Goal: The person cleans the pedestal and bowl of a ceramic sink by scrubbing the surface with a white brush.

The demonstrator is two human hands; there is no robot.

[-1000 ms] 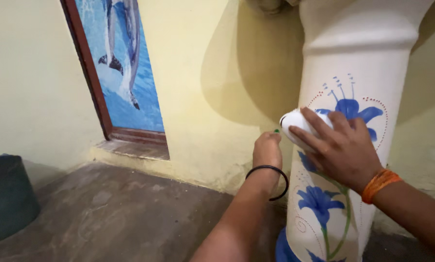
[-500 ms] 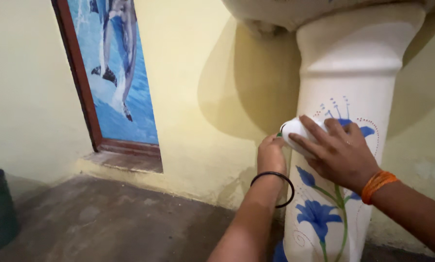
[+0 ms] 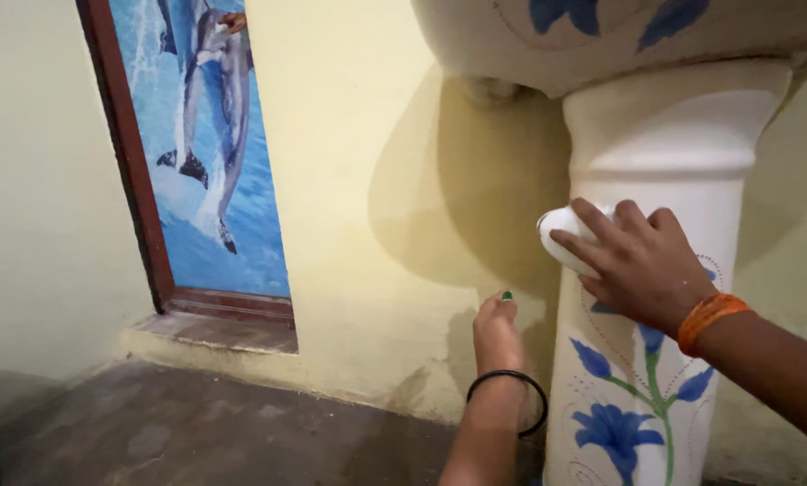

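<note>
A white ceramic pedestal (image 3: 664, 180) painted with blue flowers stands at the right under a washbasin (image 3: 619, 36). My right hand (image 3: 633, 261) presses a small white rounded scrubber (image 3: 565, 236) against the pedestal's left side, fingers wrapped over it. My left hand (image 3: 496, 331), with a black bangle on the wrist, reaches up beside the pedestal with fingers bunched near the yellow wall; a green-painted nail shows at its tip. Whether it holds anything is hidden.
A yellow wall (image 3: 376, 180) runs behind the pedestal, stained near the floor. At the left a door (image 3: 206, 153) with a blue dolphin picture sits in a dark red frame above a low step (image 3: 215, 333). The floor (image 3: 197, 423) is rough grey-brown concrete.
The view has tilted up and nearer: the basin now shows at the top. My right hand with the scrubber has slid higher on the pedestal. The dark bin at the left has left the view.
</note>
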